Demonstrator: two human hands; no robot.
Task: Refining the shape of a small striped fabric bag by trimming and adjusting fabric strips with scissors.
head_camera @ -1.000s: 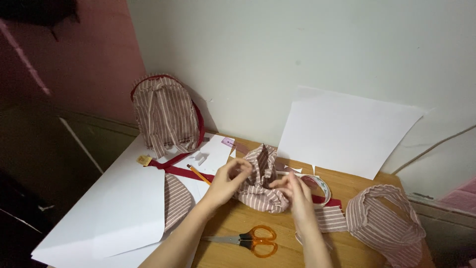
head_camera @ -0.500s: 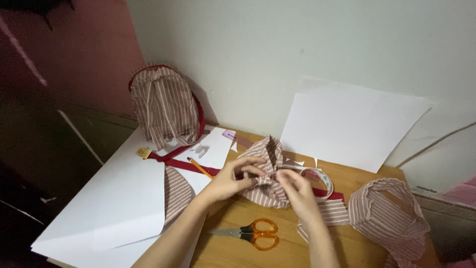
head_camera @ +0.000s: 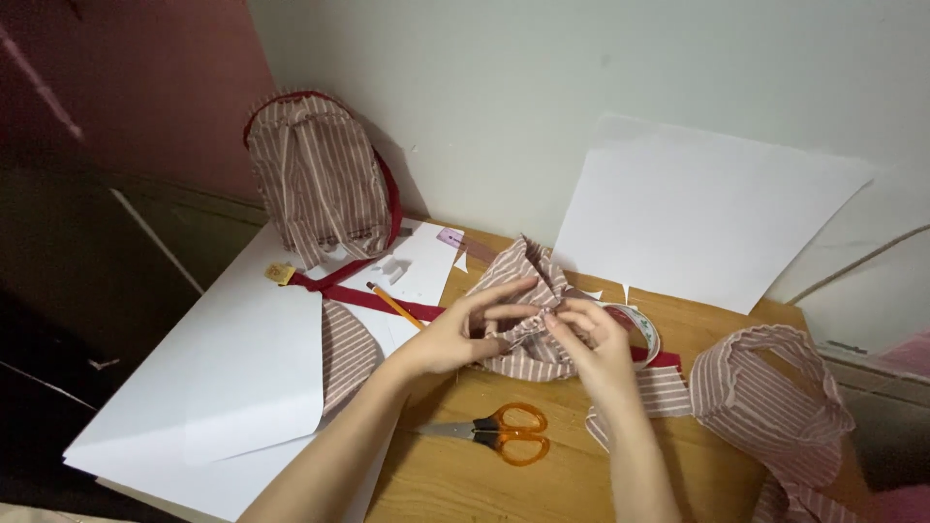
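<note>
head view, looking down on a wooden table (head_camera: 455,484). judging the sewing work partly done: one striped bag with red trim (head_camera: 320,179) standing finished-looking against the wall, another striped pouch (head_camera: 765,392) lying at the right edge, cut striped pieces (head_camera: 344,349) and red strip (head_camera: 373,298) lying loose. striped fabric piece (head_camera: 528,320) at the table's middle apparently being folded or gathered, not yet joined to anything visible.

left hand (head_camera: 455,334) reaching in from the left, fingers (head_camera: 504,291) partly spread and curling over the fabric, thumb pressing a fold. right hand (head_camera: 596,349) meeting it, fingers (head_camera: 567,320) drawn together, pinching the same fold. needle or thread too small to tell.

orange-handled scissors (head_camera: 509,433) lying untouched just before the hands. pencil (head_camera: 395,305) resting on white paper sheets (head_camera: 242,378); tape roll (head_camera: 647,329) half hidden behind the right hand.
</note>
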